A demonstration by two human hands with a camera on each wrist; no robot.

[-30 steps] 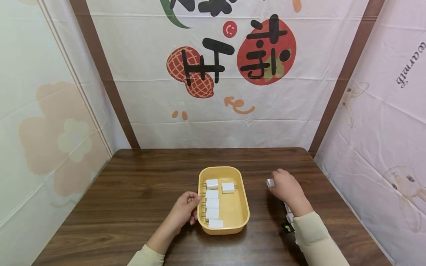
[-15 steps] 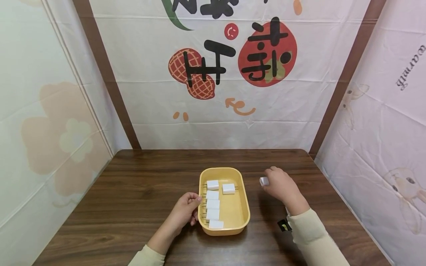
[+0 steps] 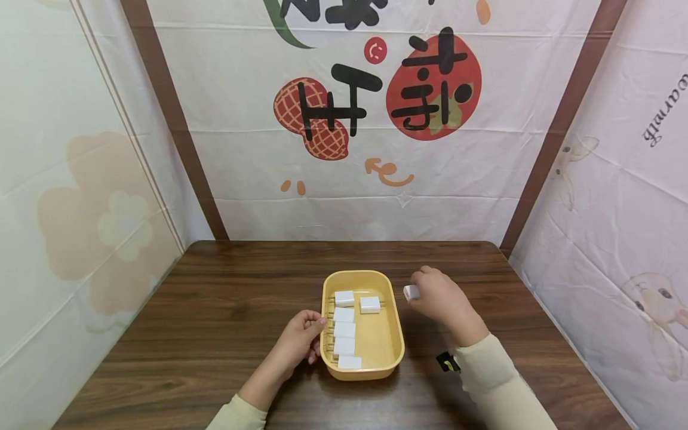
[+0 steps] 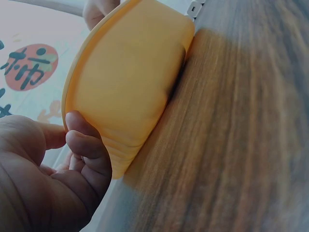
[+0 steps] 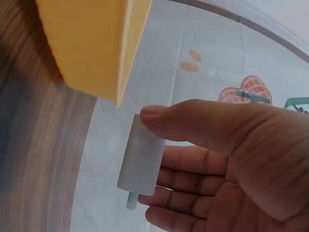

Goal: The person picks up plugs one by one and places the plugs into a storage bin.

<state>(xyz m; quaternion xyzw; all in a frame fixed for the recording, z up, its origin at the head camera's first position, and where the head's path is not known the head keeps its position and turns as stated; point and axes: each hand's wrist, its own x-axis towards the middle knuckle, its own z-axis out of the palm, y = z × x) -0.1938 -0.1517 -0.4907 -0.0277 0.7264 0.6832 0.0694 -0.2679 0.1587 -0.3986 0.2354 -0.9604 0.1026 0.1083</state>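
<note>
A yellow plastic tub [image 3: 399, 352] stands on the table in the head view. Inside it several white plug chargers [image 3: 344, 330] form a column along the left wall, prongs to the left. Another charger [image 3: 369, 305] lies at the upper right, prongs pointing right. My left hand [image 3: 297, 337] pinches the tub's left rim between thumb and fingers; the left wrist view shows this hold on the rim [image 4: 66, 104]. Just right of the tub, my right hand [image 3: 443, 301] grips a white plug charger [image 5: 141, 157] between thumb and fingers, with a metal prong showing at its lower end.
A small black object with a yellow mark [image 3: 447, 361] lies on the brown wood-grain table [image 3: 242, 280], partly beside my right sleeve. Beyond the tub, the left wrist view shows a white charger with a port [image 4: 194, 8]. Printed cloth walls [image 3: 247, 179] surround the table.
My right hand has moved left toward the tub with the charger in its grip, uncovering more of the black object. The left hand stays at the rim.
</note>
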